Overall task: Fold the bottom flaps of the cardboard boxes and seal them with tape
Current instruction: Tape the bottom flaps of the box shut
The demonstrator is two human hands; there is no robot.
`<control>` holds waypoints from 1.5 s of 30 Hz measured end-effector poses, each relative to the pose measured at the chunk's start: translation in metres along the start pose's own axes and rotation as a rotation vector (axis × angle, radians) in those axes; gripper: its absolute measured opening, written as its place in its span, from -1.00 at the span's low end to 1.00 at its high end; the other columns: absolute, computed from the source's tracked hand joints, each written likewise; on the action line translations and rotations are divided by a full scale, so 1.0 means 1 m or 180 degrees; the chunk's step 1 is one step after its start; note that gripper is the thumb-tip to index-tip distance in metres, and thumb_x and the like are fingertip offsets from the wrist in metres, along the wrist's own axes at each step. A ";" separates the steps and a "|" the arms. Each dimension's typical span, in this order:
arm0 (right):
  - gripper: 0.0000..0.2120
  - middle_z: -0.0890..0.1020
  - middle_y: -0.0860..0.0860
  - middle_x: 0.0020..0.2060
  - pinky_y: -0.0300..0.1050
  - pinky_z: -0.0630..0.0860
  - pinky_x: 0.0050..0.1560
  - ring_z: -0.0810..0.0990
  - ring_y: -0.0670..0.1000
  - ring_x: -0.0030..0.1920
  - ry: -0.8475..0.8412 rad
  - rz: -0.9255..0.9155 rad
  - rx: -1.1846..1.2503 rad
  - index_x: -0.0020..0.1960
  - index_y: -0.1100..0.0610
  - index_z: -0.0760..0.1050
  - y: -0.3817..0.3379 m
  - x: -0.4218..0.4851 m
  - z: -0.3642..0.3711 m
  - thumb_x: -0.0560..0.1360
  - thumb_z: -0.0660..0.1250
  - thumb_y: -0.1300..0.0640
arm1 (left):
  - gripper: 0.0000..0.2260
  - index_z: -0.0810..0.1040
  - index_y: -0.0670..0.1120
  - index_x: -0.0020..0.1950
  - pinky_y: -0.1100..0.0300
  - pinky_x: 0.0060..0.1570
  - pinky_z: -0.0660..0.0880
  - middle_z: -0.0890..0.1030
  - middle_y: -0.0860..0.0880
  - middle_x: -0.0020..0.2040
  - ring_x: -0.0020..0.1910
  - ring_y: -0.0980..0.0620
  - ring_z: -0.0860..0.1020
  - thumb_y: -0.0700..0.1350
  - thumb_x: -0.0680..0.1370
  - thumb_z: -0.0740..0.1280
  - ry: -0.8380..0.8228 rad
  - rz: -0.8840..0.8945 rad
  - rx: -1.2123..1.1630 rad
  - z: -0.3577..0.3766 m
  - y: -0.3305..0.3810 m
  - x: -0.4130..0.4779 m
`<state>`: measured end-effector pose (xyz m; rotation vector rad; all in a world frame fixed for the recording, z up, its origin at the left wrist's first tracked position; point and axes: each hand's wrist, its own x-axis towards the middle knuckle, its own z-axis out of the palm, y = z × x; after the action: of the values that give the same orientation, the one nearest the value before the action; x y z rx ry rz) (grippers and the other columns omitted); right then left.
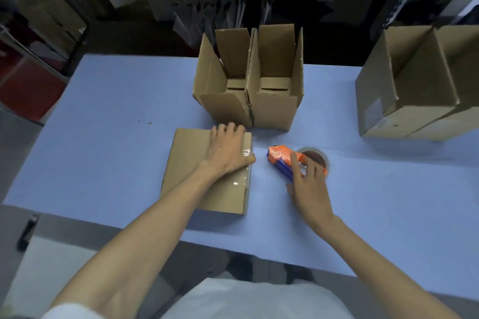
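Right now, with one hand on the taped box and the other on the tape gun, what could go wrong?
The left hand presses only the box's far right part, so the tape nearer the person may stay loose. The right hand rests loosely on the tape gun, which might slip when lifted.

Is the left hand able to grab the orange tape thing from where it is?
Probably yes. The left hand presses the taped box, with only bare table before the tape dispenser, though the right hand already rests there.
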<state>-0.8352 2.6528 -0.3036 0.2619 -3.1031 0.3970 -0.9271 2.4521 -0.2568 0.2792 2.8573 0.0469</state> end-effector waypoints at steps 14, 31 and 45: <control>-0.05 0.28 -0.10 0.17 -0.23 0.37 0.12 0.42 -0.14 0.13 -0.0297 0.1604 0.3022 0.36 0.01 0.36 -0.077 0.036 -0.104 0.08 0.56 -0.32 | -0.53 0.33 0.00 0.02 0.16 -0.18 0.38 0.41 0.03 0.03 0.04 0.02 0.46 0.12 0.31 0.50 0.0728 -0.1725 -0.3184 -0.050 -0.020 -0.088; -0.41 0.48 -0.01 0.25 -0.04 0.38 0.21 0.35 0.08 0.23 0.0320 -0.0814 0.1080 0.27 -0.03 0.53 -0.104 0.052 -0.095 0.32 0.45 -0.25 | -0.50 0.30 0.11 0.29 0.14 0.14 0.26 0.26 0.02 0.24 0.24 0.00 0.24 -0.05 0.45 0.45 0.0881 -0.2124 -0.3831 -0.041 -0.038 -0.091; -0.58 0.59 -0.14 0.20 -0.26 0.45 0.14 0.53 -0.12 0.23 -0.0460 -0.1340 0.1561 0.23 0.01 0.58 -0.078 0.074 -0.087 0.38 0.52 0.10 | -0.71 0.62 -0.11 0.00 0.30 0.11 0.39 0.56 0.05 0.01 0.06 0.11 0.48 -0.08 0.35 0.56 0.1036 0.0476 -0.2561 -0.048 -0.062 -0.088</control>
<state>-0.8973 2.5878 -0.1980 0.9574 -2.9048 1.1507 -0.8680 2.3743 -0.1909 0.3244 2.8221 1.3281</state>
